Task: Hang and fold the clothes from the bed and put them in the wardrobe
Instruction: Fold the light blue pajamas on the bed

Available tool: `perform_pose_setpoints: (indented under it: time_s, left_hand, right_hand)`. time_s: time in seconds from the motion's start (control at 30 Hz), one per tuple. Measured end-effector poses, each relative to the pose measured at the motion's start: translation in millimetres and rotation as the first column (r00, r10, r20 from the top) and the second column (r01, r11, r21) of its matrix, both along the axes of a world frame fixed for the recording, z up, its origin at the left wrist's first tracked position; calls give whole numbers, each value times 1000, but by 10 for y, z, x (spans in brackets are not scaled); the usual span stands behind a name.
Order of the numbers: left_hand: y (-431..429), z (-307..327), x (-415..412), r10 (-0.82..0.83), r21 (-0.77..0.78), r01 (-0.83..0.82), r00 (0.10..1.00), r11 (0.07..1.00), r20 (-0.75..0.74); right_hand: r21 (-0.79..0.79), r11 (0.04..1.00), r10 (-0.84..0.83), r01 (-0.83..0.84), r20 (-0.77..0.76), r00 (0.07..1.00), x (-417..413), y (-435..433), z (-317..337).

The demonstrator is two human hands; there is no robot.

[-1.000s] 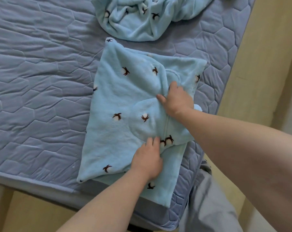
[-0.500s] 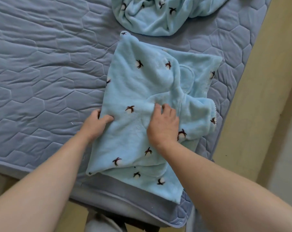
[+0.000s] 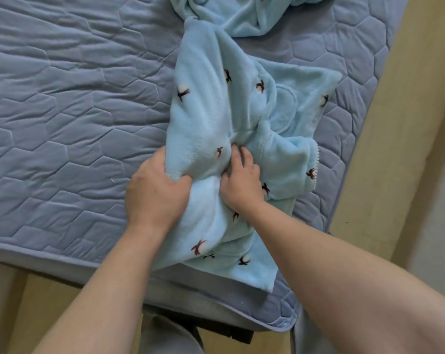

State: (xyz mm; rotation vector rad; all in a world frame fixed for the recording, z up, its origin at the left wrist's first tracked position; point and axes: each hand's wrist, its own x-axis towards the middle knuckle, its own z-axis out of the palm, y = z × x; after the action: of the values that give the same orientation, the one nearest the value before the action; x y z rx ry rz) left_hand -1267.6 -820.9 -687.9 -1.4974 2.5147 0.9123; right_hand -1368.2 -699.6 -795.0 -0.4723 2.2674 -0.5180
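While the folded fleece garment [image 3: 216, 129] lies near the mattress [image 3: 63, 111] corner, left hand [image 3: 155, 192] clamps its side edge and right hand [image 3: 242, 185] bunches its middle. Folding looks nearly done — a second fleece piece [image 3: 242, 14] waits crumpled beyond; the wardrobe step remains.

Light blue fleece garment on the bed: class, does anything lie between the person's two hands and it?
Nothing visible does. The left hand grips a bunched fold of the fleece garment at its left edge, and the right hand presses directly on its middle. The wardrobe is out of view.
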Motion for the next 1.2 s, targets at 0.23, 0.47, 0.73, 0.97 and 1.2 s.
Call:
perform_pose_setpoints:
  time_s: [0.23,0.47,0.73,0.97,1.2]
  left_hand:
    - [959,499,-302,-387,-191,414,908,890,163]
    - [1679,-15,-442,-537,103,527,820,843,197]
    - [1830,-476,-552,-653,424,570,754,704,70]
    - [1020,-641,-872,168,154,-140,967,978,-189]
    - [363,-960,-1117,302,817,-315,936,484,182]
  right_hand:
    - [-127,762,-396,635,684,613,-277,244,271]
    - [180,347,-744,920,650,154,-968,952,364]
    - [-115,678,-664,726,328,672,-1062,1040,239]
    - [-1,755,-575,655,479,664,-1211,1105,53]
    - [87,728,-388,680,870,304,-1320,1254,49]
